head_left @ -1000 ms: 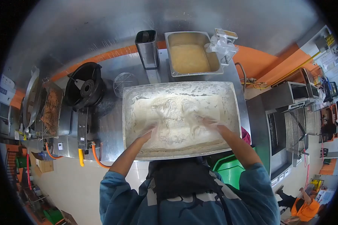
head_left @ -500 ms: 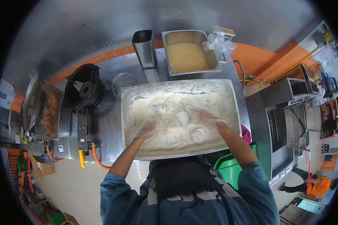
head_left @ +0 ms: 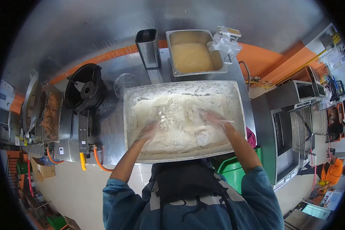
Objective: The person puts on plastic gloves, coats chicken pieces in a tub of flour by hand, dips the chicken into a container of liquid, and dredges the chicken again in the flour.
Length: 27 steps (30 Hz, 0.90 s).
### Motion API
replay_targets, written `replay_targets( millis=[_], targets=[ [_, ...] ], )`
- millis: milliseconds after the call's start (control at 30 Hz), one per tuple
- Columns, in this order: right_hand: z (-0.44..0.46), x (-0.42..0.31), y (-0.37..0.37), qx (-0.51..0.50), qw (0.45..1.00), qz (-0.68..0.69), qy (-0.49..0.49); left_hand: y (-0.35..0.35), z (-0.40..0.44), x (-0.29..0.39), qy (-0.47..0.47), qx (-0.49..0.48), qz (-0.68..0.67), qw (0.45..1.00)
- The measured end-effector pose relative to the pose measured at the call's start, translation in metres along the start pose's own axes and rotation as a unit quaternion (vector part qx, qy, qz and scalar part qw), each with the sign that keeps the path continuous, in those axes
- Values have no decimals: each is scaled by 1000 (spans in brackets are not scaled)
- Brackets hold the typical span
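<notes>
A large metal tray [head_left: 132, 103] of pale flour [head_left: 214, 103] lies in front of me, with both my hands inside it. My left hand [head_left: 149, 128], blurred by motion, is over the left part of the flour with its fingers apart. Opposite it, my right hand [head_left: 212, 117] has its fingers stretched toward the middle. Both hands appear to wear thin clear gloves. Loose flour crumbs [head_left: 166, 119] fly between them. A flour-coated lump [head_left: 202, 138] rests near the right hand, and another coated lump [head_left: 179, 140] lies in the flour to its left.
Behind the tray stand a deep metal pan of tan liquid [head_left: 191, 57] and a tall metal container [head_left: 147, 50]. To the left are a wire skimmer [head_left: 125, 84], a black round burner [head_left: 86, 88] and a basket of fried food [head_left: 51, 115]. A person in orange [head_left: 333, 172] is far right.
My left hand has shifted slightly and the right hand has drawn a little to the right. Flour now flies up between them, and the lumps in the middle are harder to see.
</notes>
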State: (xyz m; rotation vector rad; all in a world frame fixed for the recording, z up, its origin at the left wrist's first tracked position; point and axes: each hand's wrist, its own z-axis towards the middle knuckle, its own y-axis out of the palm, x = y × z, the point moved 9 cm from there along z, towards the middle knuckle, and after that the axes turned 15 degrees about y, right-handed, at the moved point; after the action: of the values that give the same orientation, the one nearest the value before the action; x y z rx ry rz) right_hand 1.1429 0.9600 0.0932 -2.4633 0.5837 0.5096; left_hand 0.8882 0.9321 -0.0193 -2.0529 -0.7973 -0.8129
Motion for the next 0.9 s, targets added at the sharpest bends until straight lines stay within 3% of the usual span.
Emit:
replay_targets(
  millis=[33, 100, 133, 233, 333, 367, 433, 467, 500, 533, 567, 600, 667, 733, 833, 900],
  targets=[
    [-4, 12, 6, -72, 989, 88, 94, 15, 18, -39, 39, -24, 23, 999],
    [9, 0, 15, -26, 987, 133, -88, 58, 38, -83, 99, -62, -17, 993],
    [17, -1, 21, -1, 972, 157, -176, 78, 27, -48, 76, -111, -77, 988],
    [68, -4, 60, 17, 965, 120, -231, 97, 29, 5, 91, -53, -346, 932],
    [42, -18, 40, 35, 987, 143, -71, 78, 40, -5, 13, 59, -400, 915],
    [25, -32, 26, 47, 950, 205, -233, 58, 32, 8, 49, 89, -392, 914],
    [33, 7, 20, 17, 968, 174, -181, 16, 6, 27, 118, 146, -376, 907],
    [27, 8, 17, 4, 975, 157, -154, 15, 3, 23, 66, 91, -229, 967],
    [12, 8, 14, 95, 985, 55, -135, 12, -1, 14, 10, 38, -72, 997],
    [-35, -17, 12, 184, 975, -48, -112, 9, -5, 5, -39, -32, 86, 995],
    [-38, -21, 14, 177, 977, -97, -75, 18, -5, -5, -26, -59, 131, 989],
    [-41, -25, 16, 167, 974, -148, -39, 35, -1, -11, 2, -67, 124, 990],
    [9, 2, 38, -50, 988, -136, 57, 69, 2, -12, 71, -59, 39, 995],
    [41, 12, 57, -42, 993, -103, -41, 97, 12, -8, 102, -57, -44, 992],
    [65, 22, 55, -6, 995, 42, -95, 93, 18, 15, 68, 8, -166, 984],
    [63, 23, 45, 24, 990, 70, -123, 59, -1, 41, 95, 32, -98, 990]
  ],
)
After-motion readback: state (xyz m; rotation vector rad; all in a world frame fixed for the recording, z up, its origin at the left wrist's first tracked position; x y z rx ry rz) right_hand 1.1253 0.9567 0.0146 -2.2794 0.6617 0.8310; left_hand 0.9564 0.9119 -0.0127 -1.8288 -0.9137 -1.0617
